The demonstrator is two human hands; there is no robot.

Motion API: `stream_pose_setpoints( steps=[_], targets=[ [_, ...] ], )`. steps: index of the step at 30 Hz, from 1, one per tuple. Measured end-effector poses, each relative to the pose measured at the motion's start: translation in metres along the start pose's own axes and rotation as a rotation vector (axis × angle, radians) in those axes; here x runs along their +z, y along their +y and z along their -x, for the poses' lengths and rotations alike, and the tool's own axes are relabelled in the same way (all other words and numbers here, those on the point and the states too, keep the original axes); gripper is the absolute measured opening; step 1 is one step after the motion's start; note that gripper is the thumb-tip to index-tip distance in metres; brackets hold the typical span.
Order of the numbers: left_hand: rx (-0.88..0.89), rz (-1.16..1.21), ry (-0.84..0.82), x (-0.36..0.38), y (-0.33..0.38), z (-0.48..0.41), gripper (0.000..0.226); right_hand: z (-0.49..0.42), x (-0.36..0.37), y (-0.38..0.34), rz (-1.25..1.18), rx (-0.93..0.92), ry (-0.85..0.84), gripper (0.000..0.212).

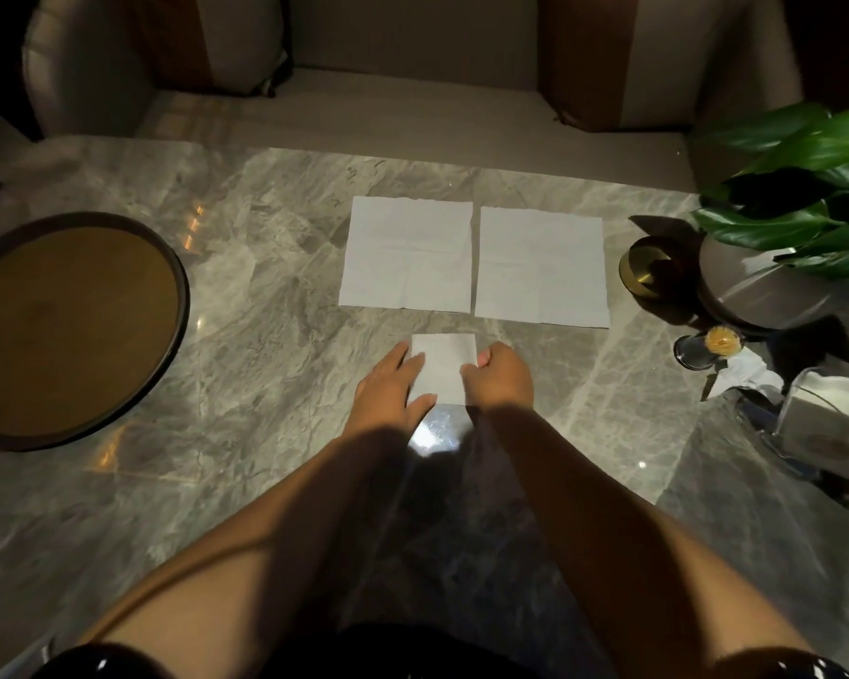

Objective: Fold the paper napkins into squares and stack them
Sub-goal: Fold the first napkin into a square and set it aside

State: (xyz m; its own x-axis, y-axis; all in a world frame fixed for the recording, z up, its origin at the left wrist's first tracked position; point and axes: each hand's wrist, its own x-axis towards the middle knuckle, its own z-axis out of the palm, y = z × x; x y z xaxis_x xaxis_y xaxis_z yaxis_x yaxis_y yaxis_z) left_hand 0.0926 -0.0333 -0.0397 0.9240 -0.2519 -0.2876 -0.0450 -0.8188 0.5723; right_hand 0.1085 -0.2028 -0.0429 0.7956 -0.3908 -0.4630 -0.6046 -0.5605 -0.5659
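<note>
A small folded white napkin [443,365] lies on the marble table [275,335] in front of me. My left hand [393,384] rests flat on its left edge, fingers spread and pressing down. My right hand [498,377] has its fingers curled and pinches the napkin's right edge. Beyond them two unfolded white napkins lie flat side by side, the left one [408,252] and the right one [542,267], nearly touching each other.
A round brown tray [69,330] sits at the left. At the right stand a potted plant [800,208], a gold cup [645,272], a small jar of sticks [719,343] and a clear napkin holder [829,423]. A sofa runs behind the table.
</note>
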Motion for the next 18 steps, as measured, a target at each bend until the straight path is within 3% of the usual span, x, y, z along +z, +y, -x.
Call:
stream_pose_setpoints(
  steps=[3,7,10,12,14,18],
  targets=[
    [-0.073,0.353,0.094,-0.003,0.005,-0.001,0.073,0.010,-0.022,0.008,-0.382,0.025,-0.143,0.021],
    [-0.261,0.831,0.017,-0.007,0.020,-0.004,0.087,0.021,-0.054,0.016,-0.666,0.034,-0.392,0.017],
    [-0.281,1.250,-0.172,-0.005,0.033,-0.004,0.062,0.029,-0.074,0.016,-0.706,0.004,-0.459,0.012],
    [-0.298,1.490,-0.282,-0.002,0.037,-0.004,0.051,0.035,-0.083,0.017,-0.735,0.016,-0.504,0.023],
    [-0.353,1.559,-0.345,0.000,0.039,-0.002,0.054,0.040,-0.088,0.020,-0.787,0.031,-0.540,0.027],
    [-0.444,1.413,-0.318,-0.003,0.041,0.007,0.057,0.045,-0.085,0.023,-0.814,0.030,-0.527,0.029]
  ],
)
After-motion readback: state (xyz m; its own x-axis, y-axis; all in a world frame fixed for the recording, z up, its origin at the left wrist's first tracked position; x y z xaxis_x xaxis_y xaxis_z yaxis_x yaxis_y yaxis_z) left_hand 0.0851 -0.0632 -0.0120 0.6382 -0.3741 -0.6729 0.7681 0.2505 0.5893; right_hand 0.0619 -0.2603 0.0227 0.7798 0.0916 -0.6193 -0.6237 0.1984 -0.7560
